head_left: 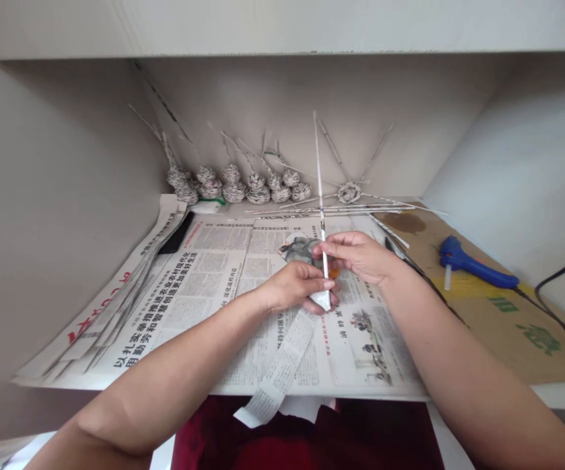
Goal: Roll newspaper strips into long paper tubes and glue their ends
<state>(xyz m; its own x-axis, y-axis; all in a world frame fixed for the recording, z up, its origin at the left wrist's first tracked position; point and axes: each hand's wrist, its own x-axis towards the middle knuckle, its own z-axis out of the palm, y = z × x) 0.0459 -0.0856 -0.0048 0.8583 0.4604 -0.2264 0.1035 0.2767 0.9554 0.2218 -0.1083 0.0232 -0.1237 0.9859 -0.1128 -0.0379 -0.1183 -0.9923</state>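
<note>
Between my two hands stands a thin rolled newspaper tube (320, 189), nearly upright and pointed at the top. My left hand (295, 286) pinches its lower end, where the roll widens into a flat newspaper strip (282, 365). That strip trails down toward me and over the table's front edge. Higher on the tube, my right hand (351, 256) holds it between thumb and fingers. Printed newspaper sheets (204, 274) lie under both hands. The fingers partly hide the tube's lower part.
Several woven paper gourds (233, 186) line the back wall. A round woven piece with spokes (350, 192) leans beside them, behind loose paper tubes (341, 210). Newspaper strips (116, 300) are stacked left, by a dark flat object (177, 234). A blue glue gun (475, 264) rests on cardboard (488, 339).
</note>
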